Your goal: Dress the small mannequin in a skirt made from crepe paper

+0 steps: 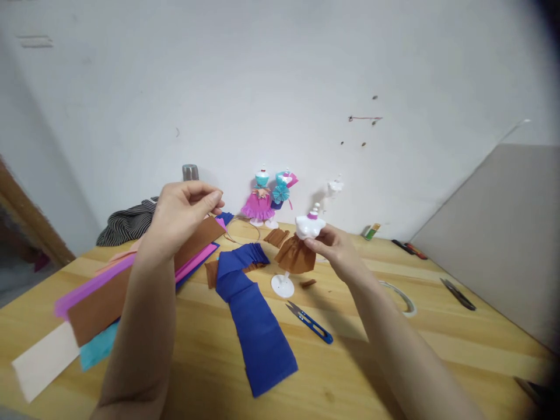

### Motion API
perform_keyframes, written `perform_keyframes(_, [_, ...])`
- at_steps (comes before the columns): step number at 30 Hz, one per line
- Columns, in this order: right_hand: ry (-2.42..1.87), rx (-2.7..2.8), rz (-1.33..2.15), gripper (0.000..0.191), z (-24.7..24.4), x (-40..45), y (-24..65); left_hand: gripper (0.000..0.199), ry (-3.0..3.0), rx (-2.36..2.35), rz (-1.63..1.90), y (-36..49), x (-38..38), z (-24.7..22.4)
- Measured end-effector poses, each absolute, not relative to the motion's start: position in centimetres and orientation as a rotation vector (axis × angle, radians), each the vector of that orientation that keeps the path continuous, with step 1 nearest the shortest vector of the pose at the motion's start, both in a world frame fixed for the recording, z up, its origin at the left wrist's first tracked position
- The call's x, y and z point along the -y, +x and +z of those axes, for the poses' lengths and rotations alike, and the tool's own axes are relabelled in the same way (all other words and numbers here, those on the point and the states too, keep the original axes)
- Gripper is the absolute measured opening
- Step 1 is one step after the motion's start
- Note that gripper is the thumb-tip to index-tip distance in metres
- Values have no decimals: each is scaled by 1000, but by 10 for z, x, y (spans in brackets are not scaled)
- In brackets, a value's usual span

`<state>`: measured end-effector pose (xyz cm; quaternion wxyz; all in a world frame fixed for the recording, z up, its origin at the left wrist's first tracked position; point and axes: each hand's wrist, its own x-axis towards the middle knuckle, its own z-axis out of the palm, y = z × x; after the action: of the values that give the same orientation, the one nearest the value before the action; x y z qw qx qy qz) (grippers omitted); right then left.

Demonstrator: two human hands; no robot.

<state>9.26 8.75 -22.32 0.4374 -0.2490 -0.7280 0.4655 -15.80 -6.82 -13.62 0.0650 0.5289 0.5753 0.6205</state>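
A small white dress-form mannequin [311,225] with a purple neck band tilts slightly in my right hand [336,248], thumb and fingers round its torso. It wears a gathered brown skirt [295,255], and its round white base [282,286] shows below. My left hand [188,210] is raised to the left with thumb and fingertips pinched together; anything between them is too fine to make out. Between my arms lies a long blue strip [258,326], pleated at its far end. Blue-handled thread snips [310,322] rest in front of the mannequin's base.
Coloured strips [105,297] are stacked under my left forearm, beside a striped cloth [126,223]. Dressed mannequins [259,201] and a bare one [335,186] stand by the wall. A brown pleated piece [276,237], a white ring [409,303] and black snips [457,293] lie about.
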Motion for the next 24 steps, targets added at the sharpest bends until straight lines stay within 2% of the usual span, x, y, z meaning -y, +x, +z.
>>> perform_keyframes(9, [-745,1752,1181,41,-222,-95,104,20,1770,-2006,1425,-175,61,-138])
perform_keyframes(24, [-728,1639,1103,33,-236,-116,109,26,1752,-2290,1190,-192,44,-145])
